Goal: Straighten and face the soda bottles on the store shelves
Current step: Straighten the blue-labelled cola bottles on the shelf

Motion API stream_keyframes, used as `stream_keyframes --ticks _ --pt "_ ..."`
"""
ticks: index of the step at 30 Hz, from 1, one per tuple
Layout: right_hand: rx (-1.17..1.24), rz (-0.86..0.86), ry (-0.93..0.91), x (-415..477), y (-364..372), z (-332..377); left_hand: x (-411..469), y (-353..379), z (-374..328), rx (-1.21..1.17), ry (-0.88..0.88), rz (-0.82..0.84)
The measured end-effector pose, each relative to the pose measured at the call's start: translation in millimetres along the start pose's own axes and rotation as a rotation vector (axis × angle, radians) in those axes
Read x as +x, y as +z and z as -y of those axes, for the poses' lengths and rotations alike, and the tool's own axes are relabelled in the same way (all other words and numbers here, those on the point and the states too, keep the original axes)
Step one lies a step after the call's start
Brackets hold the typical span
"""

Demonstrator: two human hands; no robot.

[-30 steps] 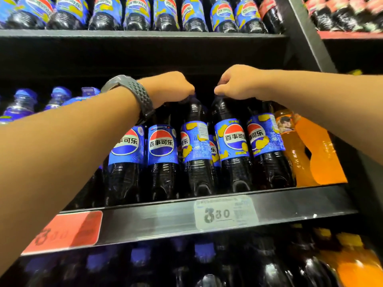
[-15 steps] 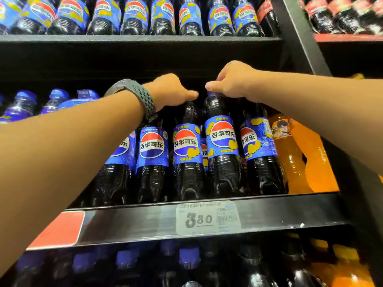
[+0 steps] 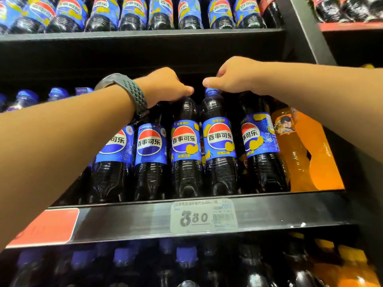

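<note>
Single view logged, from a wide-angle camera worn on the head. It is faced forward at the shelving, onto the middle shelf (image 3: 124, 218), whose soda bottles (image 3: 219, 141) fill the frame centre. The upper shelf (image 3: 145, 36) is seen from beneath and the caps of the lower row (image 3: 186, 255) from above, so the lens is placed about level with the middle row. Range is close, within arm's reach: the left hand (image 3: 165, 85) is framed on an arm running from lower left, the right hand (image 3: 234, 77) from the right edge. The upright (image 3: 298, 23) is rendered slanted.
</note>
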State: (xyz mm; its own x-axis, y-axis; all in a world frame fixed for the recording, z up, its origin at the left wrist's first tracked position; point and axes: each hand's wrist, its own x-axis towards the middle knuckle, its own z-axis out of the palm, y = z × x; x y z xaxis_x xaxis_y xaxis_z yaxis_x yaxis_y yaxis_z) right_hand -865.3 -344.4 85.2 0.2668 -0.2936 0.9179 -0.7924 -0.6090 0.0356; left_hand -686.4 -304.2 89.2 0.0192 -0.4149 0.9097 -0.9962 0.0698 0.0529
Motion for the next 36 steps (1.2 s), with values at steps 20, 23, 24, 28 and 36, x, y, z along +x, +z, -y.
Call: stream_keyframes --ticks 20,23,24,28,36 --pt "0.165 0.075 0.226 -5 -10 -38 -18 -4 4 0.283 -0.012 -0.033" --pt "0.187 0.066 0.230 -6 -8 -38 -18 -7 3 0.286 -0.008 -0.020" --pt "0.198 0.067 0.232 -6 -8 -38 -18 -8 3 0.281 -0.010 -0.016" --pt "0.247 0.068 0.242 -7 -8 -37 -18 -11 2 0.277 -0.018 -0.016" --pt "0.243 0.071 0.251 -10 -5 -34 -13 -7 4 0.262 -0.024 -0.094"
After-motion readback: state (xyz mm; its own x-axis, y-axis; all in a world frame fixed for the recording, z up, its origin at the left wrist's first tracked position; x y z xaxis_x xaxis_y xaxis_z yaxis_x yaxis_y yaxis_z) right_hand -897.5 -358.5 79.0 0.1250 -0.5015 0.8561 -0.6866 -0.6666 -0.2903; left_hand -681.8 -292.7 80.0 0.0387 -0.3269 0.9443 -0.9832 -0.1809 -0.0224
